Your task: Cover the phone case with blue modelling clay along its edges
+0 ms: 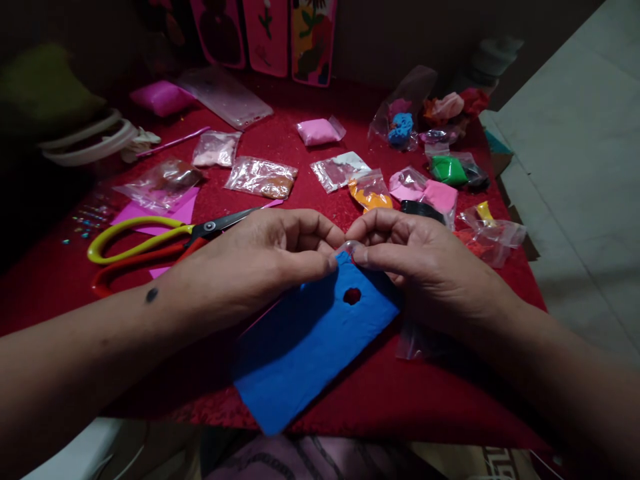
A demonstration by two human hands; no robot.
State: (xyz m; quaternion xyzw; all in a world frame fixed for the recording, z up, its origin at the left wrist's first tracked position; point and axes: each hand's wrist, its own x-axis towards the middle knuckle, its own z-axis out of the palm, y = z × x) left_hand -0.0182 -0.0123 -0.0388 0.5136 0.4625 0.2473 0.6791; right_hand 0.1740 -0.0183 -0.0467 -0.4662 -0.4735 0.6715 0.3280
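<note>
- Blue panel [300, 353]: over the red cloth [200, 380], running nearside from the fingertips; long axis slants from near-left to far-right.
- Both hands meet at its far corner, about equally near; round hole just nearside of the thumbs.
- Left hand [265, 250] and right hand [425, 250]: thumbs on top, index fingers curled inward, pinching the panel's corner.
- Clear edge between fingertips; dim light, cannot tell whether it belongs to the panel.
- Wrists angled inward.

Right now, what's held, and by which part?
The blue piece: left hand and right hand pinch its far end, thumbs on top, just beyond the small hole.
</note>
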